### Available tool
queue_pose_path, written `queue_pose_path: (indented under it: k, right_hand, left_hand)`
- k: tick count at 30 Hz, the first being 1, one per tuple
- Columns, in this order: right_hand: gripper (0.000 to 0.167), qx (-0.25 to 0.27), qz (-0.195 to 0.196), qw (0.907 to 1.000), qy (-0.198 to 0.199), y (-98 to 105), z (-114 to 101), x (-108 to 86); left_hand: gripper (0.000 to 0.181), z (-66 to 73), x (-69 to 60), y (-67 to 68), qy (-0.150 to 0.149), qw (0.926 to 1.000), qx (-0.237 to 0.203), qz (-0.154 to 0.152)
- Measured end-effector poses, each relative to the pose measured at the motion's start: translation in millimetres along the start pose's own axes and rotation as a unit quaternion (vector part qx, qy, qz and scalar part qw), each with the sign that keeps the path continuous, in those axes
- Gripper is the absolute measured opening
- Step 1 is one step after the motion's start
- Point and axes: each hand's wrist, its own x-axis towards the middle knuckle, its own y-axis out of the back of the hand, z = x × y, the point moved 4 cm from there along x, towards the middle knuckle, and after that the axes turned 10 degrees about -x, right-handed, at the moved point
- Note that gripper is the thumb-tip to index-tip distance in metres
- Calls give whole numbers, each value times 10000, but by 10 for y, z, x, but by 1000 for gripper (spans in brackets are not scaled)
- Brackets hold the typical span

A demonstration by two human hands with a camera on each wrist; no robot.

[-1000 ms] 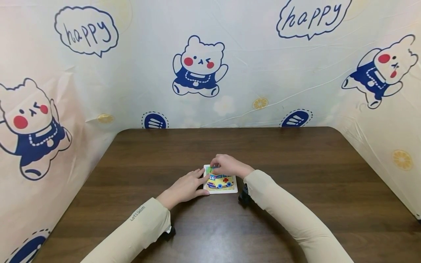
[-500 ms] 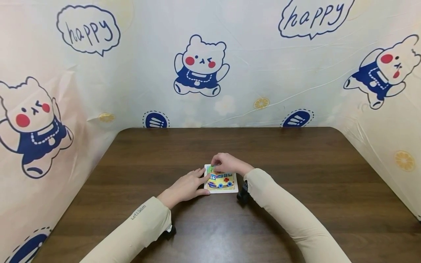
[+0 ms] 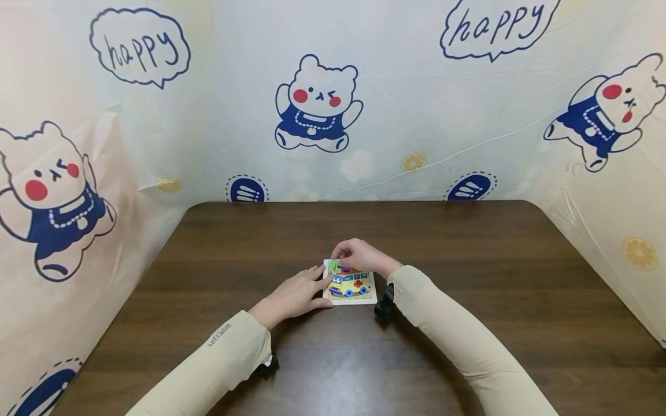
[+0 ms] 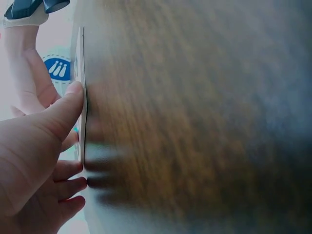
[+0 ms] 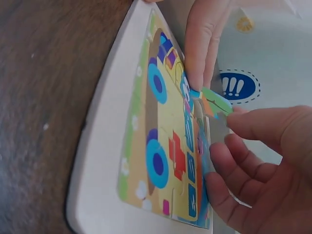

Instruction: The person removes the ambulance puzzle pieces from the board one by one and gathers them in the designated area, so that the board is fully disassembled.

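Observation:
A small jigsaw puzzle with a white frame lies on the table, showing a yellow ambulance with blue wheels. My left hand rests along its left side, fingers spread and fairly straight; its thumb touches the near edge and another finger presses on the picture. Over the far left corner, my right hand pinches a green puzzle piece between thumb and a finger that is partly hidden. That piece is tilted up out of the picture, with a grey gap under it. The other right fingers curl by the far edge.
The brown wooden table extends around the puzzle on all sides. A printed cloth with cartoon bears hangs behind and at both sides. A black wrist camera sits under the right cuff, close to the puzzle's right edge.
My right hand has risen slightly toward the far edge, uncovering more of the picture's top. The green piece's tilt is clearer now. The left hand stays put.

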Motion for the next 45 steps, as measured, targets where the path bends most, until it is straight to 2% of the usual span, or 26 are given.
queue_pose_path:
  k: [9,14,19,33,40,45]
  right_hand:
    - [4,158,169,9988,-424,19,23,-16]
    - [8,935,244,9938,-558,58,100,-28]
    - [10,1244,352,9900,-566,162,206,-68]
    - [12,1283,813,9848,-847,516,565,-321]
    - [14,1253,889,9835,-955,627,772,-417]
    - [13,1094,800,9850,-1067,653,896,-465]
  left_hand:
    - [64,-5,-8,-4,42,9999,25,-88]
    - [64,-8,-18,-6,98,9999,-17,-67]
    - [65,-13,-16,1,103,9999,-39,-60]
    - [75,-17,-11,-12,363,9992,153,-76]
    - [75,-14,-12,-20,405,9990,183,-69]
    - [74,-15,-9,-26,401,9989,227,-68]
